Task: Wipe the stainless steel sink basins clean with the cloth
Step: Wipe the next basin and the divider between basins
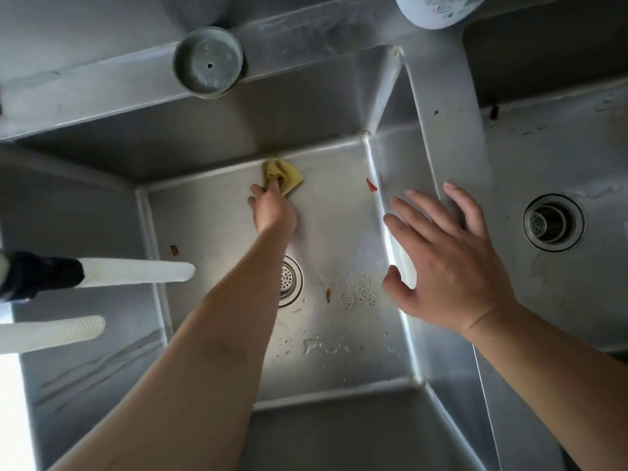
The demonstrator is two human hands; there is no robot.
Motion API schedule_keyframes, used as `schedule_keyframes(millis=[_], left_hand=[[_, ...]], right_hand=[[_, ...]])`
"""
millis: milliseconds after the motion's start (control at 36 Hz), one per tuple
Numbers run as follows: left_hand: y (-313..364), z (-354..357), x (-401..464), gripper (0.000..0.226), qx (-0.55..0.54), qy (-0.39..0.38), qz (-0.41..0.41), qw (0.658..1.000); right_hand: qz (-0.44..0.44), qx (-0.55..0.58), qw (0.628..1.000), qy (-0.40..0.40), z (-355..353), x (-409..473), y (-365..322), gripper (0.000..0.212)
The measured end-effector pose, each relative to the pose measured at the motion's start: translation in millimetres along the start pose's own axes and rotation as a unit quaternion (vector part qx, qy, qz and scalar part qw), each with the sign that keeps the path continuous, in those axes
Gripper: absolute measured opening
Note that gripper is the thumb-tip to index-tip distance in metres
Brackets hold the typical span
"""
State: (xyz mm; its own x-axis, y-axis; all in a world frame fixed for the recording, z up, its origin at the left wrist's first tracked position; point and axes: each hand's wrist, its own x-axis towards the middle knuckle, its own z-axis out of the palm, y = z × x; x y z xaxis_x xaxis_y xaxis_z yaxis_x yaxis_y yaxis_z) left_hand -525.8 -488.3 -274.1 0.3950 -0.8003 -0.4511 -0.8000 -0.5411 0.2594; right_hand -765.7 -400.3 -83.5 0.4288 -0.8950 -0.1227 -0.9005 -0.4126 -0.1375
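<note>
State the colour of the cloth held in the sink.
Yellow; the cloth shows best in the head view.

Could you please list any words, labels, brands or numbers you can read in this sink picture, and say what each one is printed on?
White container at the top edge, above the divider between the basins: it carries a printed label with several lines of small text, too small and blurred to read.
No other writing shows: the sink basin, the yellow cloth, the grey round cap and the white hoses are unmarked.
</note>
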Motion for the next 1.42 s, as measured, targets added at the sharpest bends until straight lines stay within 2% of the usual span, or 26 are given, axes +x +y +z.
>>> schedule_keyframes(millis=[111,194,250,306,417,500,667,722,861,917,972,1028,1111,1194,1278,1417], left_hand=[[19.4,38.1,-48.6,0.066,-0.004,-0.062,0.118,0.991],[25.3,72.8,-90.7,0.077,0.003,-0.129,0.219,0.967],[23.5,88.9,-117.1,0.074,0.009,-0.176,0.248,0.953],[18.8,96.2,-140.5,0.065,0.02,-0.215,0.25,0.944],[-2.7,99.8,-187.1,0.074,0.05,-0.275,0.27,0.922],[-24.1,101.6,-223.6,0.068,0.072,-0.336,0.275,0.898],[-53.2,101.8,-280.8,0.058,0.131,-0.472,0.273,0.828],[-57.9,101.0,-285.9,0.056,0.126,-0.482,0.258,0.828],[-67.0,84.6,-259.1,0.045,0.021,-0.421,0.158,0.893],[-73.8,72.6,-240.8,0.05,-0.033,-0.372,0.098,0.922],[-79.8,59.8,-222.8,0.044,-0.088,-0.323,0.017,0.942],[-85.6,48.8,-205.9,0.028,-0.123,-0.301,-0.045,0.945],[-88.9,32.6,-182.0,0.03,-0.162,-0.301,-0.084,0.936],[-86.4,18.9,-157.3,0.047,-0.254,-0.201,-0.103,0.94],[-80.4,10.9,-140.4,0.028,-0.341,-0.096,-0.146,0.924],[-76.0,4.7,-136.8,0.019,-0.362,-0.051,-0.12,0.923]], right_hand=[[0.001,-0.012,1.0,0.002,2.0,0.1,0.0,0.054],[0.003,-0.018,1.0,0.011,2.4,1.2,-0.3,0.056],[0.0,-0.021,1.0,0.02,2.4,1.3,-0.7,0.054],[0.0,-0.026,0.999,0.022,2.3,1.3,-1.2,0.054],[0.004,-0.044,0.999,0.016,2.2,0.5,-2.3,0.056],[0.001,-0.051,0.998,0.022,2.7,0.0,-1.6,0.056],[0.002,-0.05,0.998,0.026,3.3,-0.9,-1.9,0.055],[0.001,-0.053,0.998,0.026,3.1,-1.3,-2.0,0.055],[-0.003,-0.056,0.998,0.034,4.8,-1.0,-1.2,0.055],[-0.004,-0.054,0.998,0.041,6.8,-1.0,-0.5,0.054],[-0.004,-0.052,0.997,0.048,8.5,-1.1,0.5,0.054],[-0.004,-0.05,0.997,0.055,9.7,-1.1,1.1,0.054],[-0.005,-0.047,0.997,0.063,11.1,-0.8,1.8,0.054],[-0.007,-0.047,0.997,0.068,12.4,-1.0,2.4,0.054],[-0.008,-0.049,0.996,0.069,12.8,-0.7,2.4,0.054],[-0.007,-0.046,0.997,0.069,11.9,-0.1,2.3,0.054]])
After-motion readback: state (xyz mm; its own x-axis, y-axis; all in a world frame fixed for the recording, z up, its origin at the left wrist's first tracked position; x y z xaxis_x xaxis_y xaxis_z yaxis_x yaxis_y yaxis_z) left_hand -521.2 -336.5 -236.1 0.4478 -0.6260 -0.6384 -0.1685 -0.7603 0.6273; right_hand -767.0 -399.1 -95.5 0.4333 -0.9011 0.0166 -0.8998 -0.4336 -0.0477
